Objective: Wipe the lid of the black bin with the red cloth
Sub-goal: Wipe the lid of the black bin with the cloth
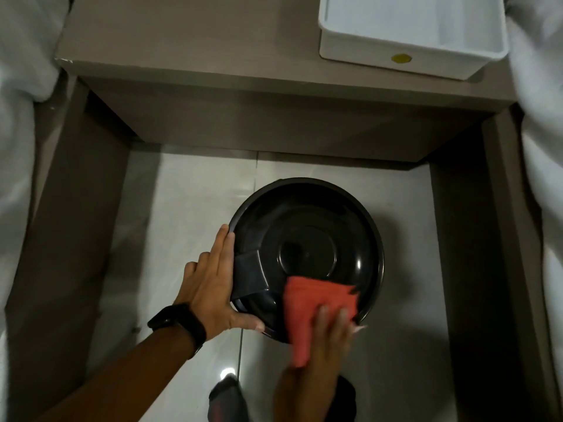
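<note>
The black bin's round lid [307, 239] faces me from the tiled floor, under a brown table. My left hand [213, 284] lies flat against the lid's left rim, fingers stretched out and thumb hooked under the near edge, holding it steady. A black watch sits on that wrist. The red cloth [316, 303] is spread over the lid's near right part. My right hand [326, 339], blurred, presses on the cloth's near edge with its fingers on top of it.
A brown table [213, 56] spans the top, its side panels standing left and right of the bin. A white plastic tray [411, 35] sits on the table's right end. White bedding [18, 86] lies at both sides. A foot [225, 400] is near the bottom.
</note>
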